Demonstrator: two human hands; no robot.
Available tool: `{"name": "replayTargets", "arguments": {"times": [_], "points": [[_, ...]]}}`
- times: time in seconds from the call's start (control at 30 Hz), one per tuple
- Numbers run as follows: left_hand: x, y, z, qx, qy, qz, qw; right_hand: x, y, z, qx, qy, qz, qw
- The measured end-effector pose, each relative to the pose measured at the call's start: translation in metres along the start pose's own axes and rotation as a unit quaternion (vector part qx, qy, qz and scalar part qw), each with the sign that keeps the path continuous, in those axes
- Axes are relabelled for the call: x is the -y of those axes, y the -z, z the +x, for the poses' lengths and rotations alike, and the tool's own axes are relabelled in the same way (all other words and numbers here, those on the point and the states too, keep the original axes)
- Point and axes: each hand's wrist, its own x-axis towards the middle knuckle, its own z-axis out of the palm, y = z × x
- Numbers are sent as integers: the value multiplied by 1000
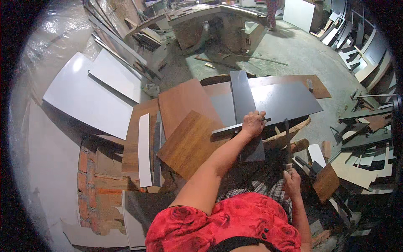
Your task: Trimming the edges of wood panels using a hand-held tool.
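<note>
My left hand (253, 122) is closed over a narrow light-edged strip (228, 129) that lies across a dark grey plank (243, 94). The fingers curl around the strip's right end. To the right and nearer my body, my right hand (291, 181) grips a long, narrow dark tool (287, 145) by its handle. Its slim shaft points away from me, apart from the boards; whether it is a file or a blade I cannot tell. Beneath the plank rests a wide glossy grey panel (289, 101). A brown wood-grain board (189, 145) lies left of the strip.
A reddish-brown board (191, 103) and a white strip (144, 151) lie to the left. Large white panels (88, 92) lean behind them. Offcuts (365, 164) are piled along the right side. At the back stands a cluttered workbench (210, 25), with a person's leg (271, 14) nearby.
</note>
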Motion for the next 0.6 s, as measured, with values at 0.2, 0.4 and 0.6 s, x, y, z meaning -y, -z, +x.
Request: {"name": "replayTargets", "arguments": {"times": [0.2,0.4,0.6], "points": [[-4,-2,-8,29,-72,62,995,-32,2,-12,-20,28,-38,999],[0,-8,-1,45,-76,94,992,27,3,-20,-23,-28,-24,999],[6,-7,3,24,-113,80,990,48,6,-9,-16,-23,-113,993]]}}
